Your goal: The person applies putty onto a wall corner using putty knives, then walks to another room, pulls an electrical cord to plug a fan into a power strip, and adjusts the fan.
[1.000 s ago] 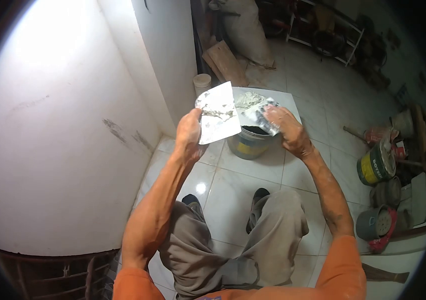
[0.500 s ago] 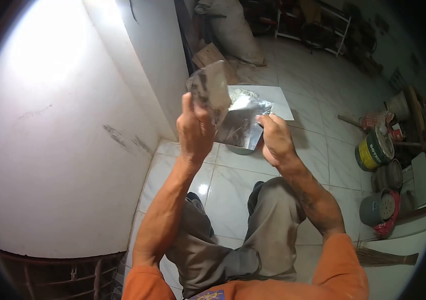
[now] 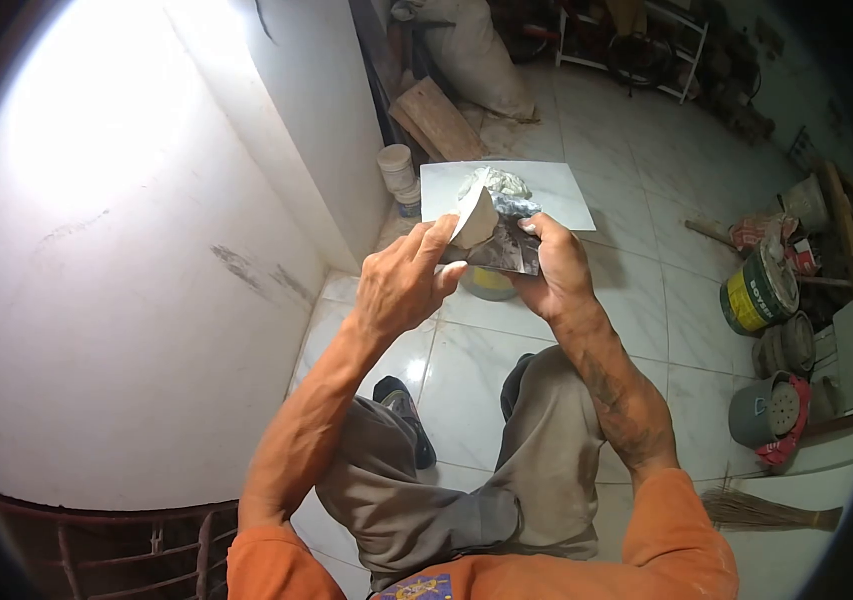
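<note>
My left hand [image 3: 409, 268] grips a thin flexible spreader [image 3: 474, 220], its pale face tilted, with whitish paste on it. The spreader rests against a dark, shiny flat metal plate [image 3: 519, 256], which my right hand [image 3: 559, 262] pinches by its right side. Both hands are close together above a white board [image 3: 562, 195]. On the board lies a heap of whitish putty [image 3: 502, 182], partly hidden behind the spreader. Under the board stands a can with a yellow label [image 3: 492, 284], mostly covered by the plate and my hands.
A white wall [image 3: 137, 300] runs along the left. Beside it stand small stacked tubs [image 3: 399, 172], a wooden board [image 3: 437, 118] and a big sack [image 3: 482, 60]. To the right are a paint pail [image 3: 759, 292], a grey bucket [image 3: 755, 412] and a broom [image 3: 772, 512].
My left hand has lowered and turned the spreader, bringing it from raised upright beside the plate down onto it. The plate is now tilted flatter. The small tubs have come into view.
</note>
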The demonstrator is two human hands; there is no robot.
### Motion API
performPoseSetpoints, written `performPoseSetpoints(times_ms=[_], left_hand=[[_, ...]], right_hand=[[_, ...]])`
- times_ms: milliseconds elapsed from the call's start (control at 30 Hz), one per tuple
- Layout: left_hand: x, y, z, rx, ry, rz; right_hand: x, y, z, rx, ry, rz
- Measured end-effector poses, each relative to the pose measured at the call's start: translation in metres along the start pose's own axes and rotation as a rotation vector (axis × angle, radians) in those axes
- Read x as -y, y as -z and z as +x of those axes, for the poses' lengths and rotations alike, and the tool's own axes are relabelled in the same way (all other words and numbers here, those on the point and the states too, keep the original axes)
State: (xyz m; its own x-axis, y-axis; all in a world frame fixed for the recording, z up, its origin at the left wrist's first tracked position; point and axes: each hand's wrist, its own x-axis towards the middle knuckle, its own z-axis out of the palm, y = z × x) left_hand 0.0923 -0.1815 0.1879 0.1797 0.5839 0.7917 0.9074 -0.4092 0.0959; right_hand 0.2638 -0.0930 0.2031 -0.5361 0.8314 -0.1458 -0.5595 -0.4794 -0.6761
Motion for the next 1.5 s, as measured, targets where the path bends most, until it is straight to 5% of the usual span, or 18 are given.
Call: performPoseSetpoints(times_ms=[333,500,600,633,733,800,867,900,1133,1267,1500], left_hand=[[0.015,0.001,-0.022,0.164,0.076,0.123],[0.024,-0.004,-0.037,0.179,0.623,-0.328],[0.021,-0.014,-0.028,-0.054,1.053,-1.198],[0.015,-0.009,-0.019,-0.094,1.138,-1.324],[-0.004,0.003,0.003,-0.179,1.342,-1.496],[-0.005,0.004,0.007,-0.236,1.398,-1.565],[0.0,0.004,0.007,-0.305,1.393,-1.655],[0.006,-0.002,0.001,-0.313,1.229,-1.764],[0.008,-0.002,-0.007,-0.226,1.309,-1.52],[0.004,0.014,0.002,-0.332,1.353,-1.513],[0.009,0.023,-0.016,-0.338,1.246,-1.543]], right_hand=[[0.019,0.022,0.017,0.105,-0.013,0.05],[0.032,0.007,0.012,0.22,0.158,0.13],[0.022,0.005,0.002,0.326,0.417,-0.177],[0.017,0.006,-0.001,0.109,0.525,-0.629],[-0.007,0.012,-0.003,0.087,1.059,-1.31],[-0.006,0.008,-0.001,0.389,1.275,-1.491],[0.001,-0.009,-0.004,0.767,1.316,-1.32],[-0.006,-0.002,0.005,0.801,1.33,-1.377],[-0.005,0.037,0.027,0.882,1.275,-1.481],[0.012,0.076,0.047,0.865,1.23,-1.888],[0.034,0.068,0.009,0.234,0.658,-1.441]])
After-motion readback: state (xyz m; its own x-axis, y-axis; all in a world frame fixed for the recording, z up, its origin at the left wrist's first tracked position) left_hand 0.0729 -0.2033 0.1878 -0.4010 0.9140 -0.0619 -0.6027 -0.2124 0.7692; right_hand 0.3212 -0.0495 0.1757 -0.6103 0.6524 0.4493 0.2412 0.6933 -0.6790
